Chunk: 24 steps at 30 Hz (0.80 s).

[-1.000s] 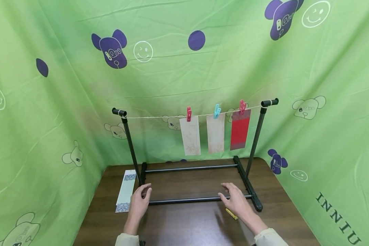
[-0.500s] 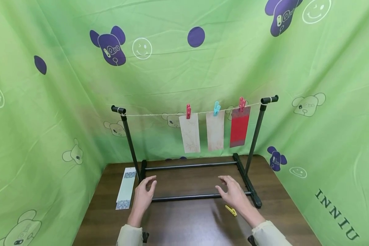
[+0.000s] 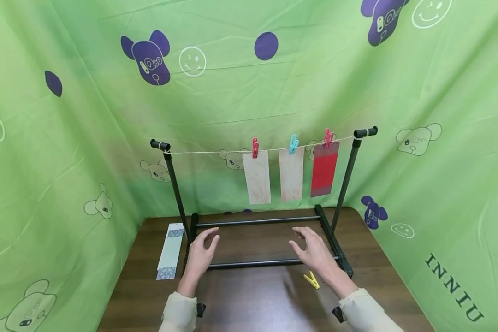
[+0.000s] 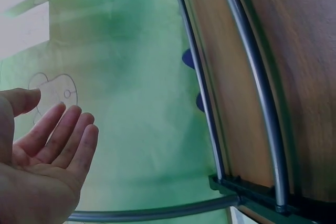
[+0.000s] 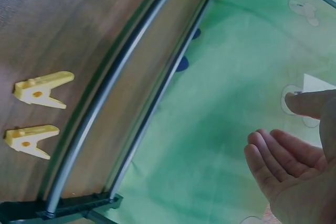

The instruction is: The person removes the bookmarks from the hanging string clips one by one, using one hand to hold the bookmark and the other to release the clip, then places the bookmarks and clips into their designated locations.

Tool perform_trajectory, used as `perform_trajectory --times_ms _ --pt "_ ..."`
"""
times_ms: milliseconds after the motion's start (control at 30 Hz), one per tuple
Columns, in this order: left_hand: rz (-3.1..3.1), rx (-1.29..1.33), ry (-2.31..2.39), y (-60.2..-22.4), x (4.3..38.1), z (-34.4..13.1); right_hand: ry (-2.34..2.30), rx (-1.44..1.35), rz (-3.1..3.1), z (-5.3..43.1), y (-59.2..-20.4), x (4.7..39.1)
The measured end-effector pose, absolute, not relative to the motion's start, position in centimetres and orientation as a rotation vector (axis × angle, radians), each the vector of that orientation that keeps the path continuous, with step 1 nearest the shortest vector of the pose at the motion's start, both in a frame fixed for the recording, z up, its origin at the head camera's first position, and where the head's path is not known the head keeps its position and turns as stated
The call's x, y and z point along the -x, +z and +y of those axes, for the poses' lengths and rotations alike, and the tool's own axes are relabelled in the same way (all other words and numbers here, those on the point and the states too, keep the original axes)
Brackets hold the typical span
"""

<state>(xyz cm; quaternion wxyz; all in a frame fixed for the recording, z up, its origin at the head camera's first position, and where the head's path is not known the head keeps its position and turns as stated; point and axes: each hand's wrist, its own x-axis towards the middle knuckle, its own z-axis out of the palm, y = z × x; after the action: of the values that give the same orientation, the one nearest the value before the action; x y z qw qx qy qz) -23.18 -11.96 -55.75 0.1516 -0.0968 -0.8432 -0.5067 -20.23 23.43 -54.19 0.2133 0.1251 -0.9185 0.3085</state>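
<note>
The left hand (image 3: 202, 252) and right hand (image 3: 317, 252) hover around the rack (image 3: 344, 189)'s front bar (image 3: 255, 264), fingers loosely bent and released, thumbs apart, though their height over the bar is hard to judge. At nine o'clock from the left hand, a blue-ended card (image 3: 170, 251) lies on the table (image 3: 253, 304) just outside the rack, while at about six o'clock from the right hand lie two yellow clips (image 5: 34, 90) (image 5: 23, 140). Between ten-thirty and twelve o'clock from the right hand, pegs (image 3: 255, 148) hold two pale cards (image 3: 257, 180) and a red card (image 3: 325, 168) on the string (image 3: 209, 152).
</note>
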Motion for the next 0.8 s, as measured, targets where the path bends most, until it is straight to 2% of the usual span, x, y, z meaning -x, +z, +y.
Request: perform_trajectory --times_ms 800 --pt "-2.375 0.404 -1.479 -53.2 24.6 -9.3 0.851 -0.461 -2.429 22.3 -50.9 21.4"
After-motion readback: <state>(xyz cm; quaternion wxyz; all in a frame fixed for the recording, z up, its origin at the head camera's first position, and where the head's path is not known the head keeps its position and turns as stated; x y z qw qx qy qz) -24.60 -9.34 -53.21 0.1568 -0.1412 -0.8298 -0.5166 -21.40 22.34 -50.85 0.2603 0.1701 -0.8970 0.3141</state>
